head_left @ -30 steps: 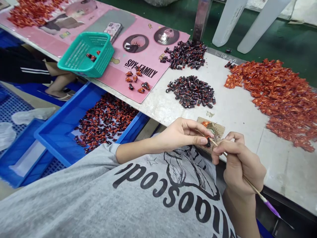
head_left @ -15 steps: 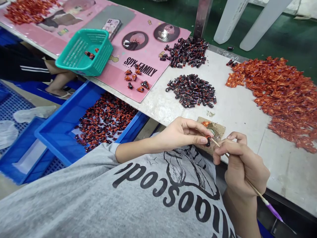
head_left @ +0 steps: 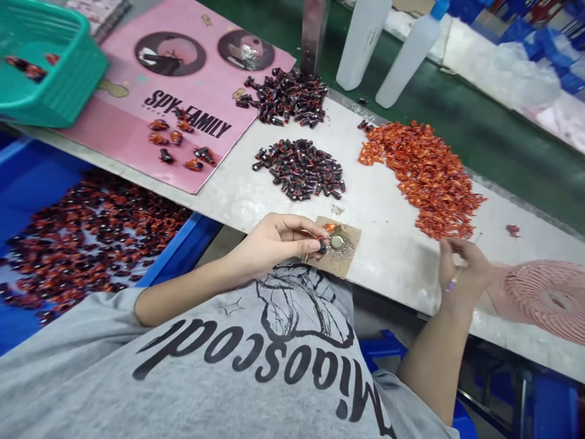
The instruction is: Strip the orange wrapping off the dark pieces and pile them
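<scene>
My left hand (head_left: 274, 244) pinches a small black piece (head_left: 322, 246) at the table's front edge, beside a brown cardboard pad (head_left: 342, 259) with a round metal disc (head_left: 337, 242) on it. Off to the right, my right hand (head_left: 461, 268) rests on the table with its fingers closed round a thin stick with a purple end (head_left: 452, 283). It lies just below a heap of orange pieces (head_left: 420, 174). Two piles of black pieces (head_left: 299, 169) lie farther back on the table.
A pink printed mat (head_left: 183, 97) carries a few loose pieces. A teal basket (head_left: 46, 67) stands at the far left. A blue tray (head_left: 55, 238) below the table holds several finished pieces. A pink fan (head_left: 543, 299) lies at right. White bottles (head_left: 365, 42) stand behind.
My right hand has moved away from the left hand to the right, taking the stick toward the orange heap. The view has swung right. My left hand still pinches the black piece.
</scene>
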Available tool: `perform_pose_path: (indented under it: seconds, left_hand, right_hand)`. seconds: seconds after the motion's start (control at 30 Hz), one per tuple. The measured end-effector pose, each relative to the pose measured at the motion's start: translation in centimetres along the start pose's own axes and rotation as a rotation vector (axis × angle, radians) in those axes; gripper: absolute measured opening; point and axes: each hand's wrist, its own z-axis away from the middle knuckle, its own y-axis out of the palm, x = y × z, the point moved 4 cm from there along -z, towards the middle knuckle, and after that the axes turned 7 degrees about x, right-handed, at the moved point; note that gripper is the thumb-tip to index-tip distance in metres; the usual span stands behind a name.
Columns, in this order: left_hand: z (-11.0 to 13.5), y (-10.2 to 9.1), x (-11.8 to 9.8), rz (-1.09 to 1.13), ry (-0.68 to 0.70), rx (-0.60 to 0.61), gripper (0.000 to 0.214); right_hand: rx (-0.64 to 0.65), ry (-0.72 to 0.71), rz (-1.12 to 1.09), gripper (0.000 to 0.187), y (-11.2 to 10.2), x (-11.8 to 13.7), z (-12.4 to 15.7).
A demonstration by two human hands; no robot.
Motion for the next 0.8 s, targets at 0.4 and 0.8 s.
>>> perform_pose_path:
  seconds: [0.4,0.8]
  left_hand:
    - [-0.3,1.4,-0.9,0.021,0.036,0.087,0.033]
    - [-3.3,3.4,0.7,0.289,0.089,0.289,0.036]
  right_hand:
    - [0.280,-0.149,0.034,0.025,3.6,0.8,-5.6]
    - [0.021,-0.263,-0.610,0.025,2.4,11.4,0.6]
